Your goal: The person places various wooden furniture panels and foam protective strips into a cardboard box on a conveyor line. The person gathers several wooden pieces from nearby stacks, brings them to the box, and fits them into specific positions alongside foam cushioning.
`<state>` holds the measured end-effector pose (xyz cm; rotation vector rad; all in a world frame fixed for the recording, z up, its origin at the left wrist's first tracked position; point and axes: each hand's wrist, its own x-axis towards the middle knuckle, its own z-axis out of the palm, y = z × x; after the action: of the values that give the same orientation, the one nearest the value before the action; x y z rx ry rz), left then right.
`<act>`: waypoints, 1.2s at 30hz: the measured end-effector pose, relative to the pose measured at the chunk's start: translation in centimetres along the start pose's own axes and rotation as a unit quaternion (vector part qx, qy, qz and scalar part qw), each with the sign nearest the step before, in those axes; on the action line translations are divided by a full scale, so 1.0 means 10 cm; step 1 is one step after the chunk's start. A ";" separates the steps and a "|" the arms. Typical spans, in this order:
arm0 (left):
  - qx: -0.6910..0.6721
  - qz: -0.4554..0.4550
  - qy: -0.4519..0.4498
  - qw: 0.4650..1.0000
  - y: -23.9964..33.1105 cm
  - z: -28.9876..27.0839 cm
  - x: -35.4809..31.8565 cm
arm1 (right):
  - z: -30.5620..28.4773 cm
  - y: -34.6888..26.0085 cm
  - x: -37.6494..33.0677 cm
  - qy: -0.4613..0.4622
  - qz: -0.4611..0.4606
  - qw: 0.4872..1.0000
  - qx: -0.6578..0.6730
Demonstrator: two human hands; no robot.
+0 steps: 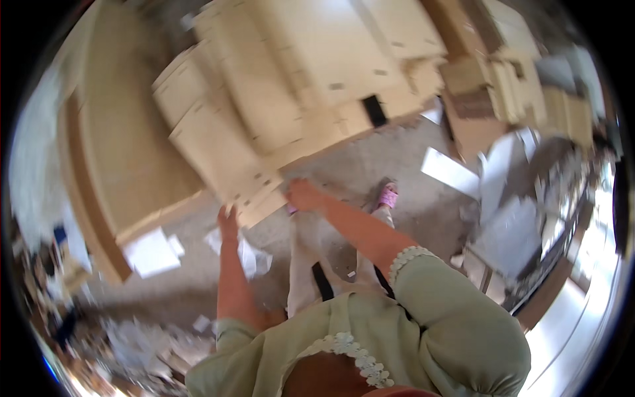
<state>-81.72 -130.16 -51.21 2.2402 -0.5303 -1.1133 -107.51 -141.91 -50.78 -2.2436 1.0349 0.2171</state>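
Out at the far left, pale translucent sheeting (pixel 36 159) hangs in folds, and right beside it a brown edge board (pixel 89 192) runs along a broad tan panel (pixel 135 126). Just below, white paper sheets (pixel 153 253) lie on the floor (pixel 403 155).

Now to the action: here's the slotted tan panel (pixel 221 159), sloping toward the person, its near end between the two hands, its far end over by the stack of tan panels (pixel 324 53). The left hand (pixel 228 220) is at the near left corner, fingers bent and up against the edge; blur hides whether they grip it or only touch. Beneath that forearm's right side, a crumpled white plastic bag (pixel 253 259) sits on the floor.

Across to the right hand (pixel 303 193), fingers curled in at the panel's near right corner, and again I can't tell how firmly, or if they're closed on it at all.

Further along, a black patch (pixel 374 111) marks the stack's near edge, with a pink slipper (pixel 388 196) below it. Then comes a white sheet (pixel 450 173) on the floor, cardboard boxes (pixel 473 83) piled behind, and a heap of greyish sheeting (pixel 506 231) at far right.
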 end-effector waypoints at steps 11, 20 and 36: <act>0.346 0.331 -0.141 0.866 0.28 1.61 -1.10 | 0.22 3.21 -3.23 -0.095 0.098 0.985 0.107; 0.398 0.282 -0.476 0.732 2.75 5.66 -3.47 | -0.66 5.05 -6.54 -0.190 0.516 0.831 0.082; -0.050 -0.060 -0.486 0.871 4.81 9.59 -3.10 | -3.34 8.03 -4.68 0.244 0.441 0.860 0.075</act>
<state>-182.00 -179.22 -48.50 1.4920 -0.6845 -2.2650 -201.42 -171.96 -45.60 -1.5506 2.2304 -0.0662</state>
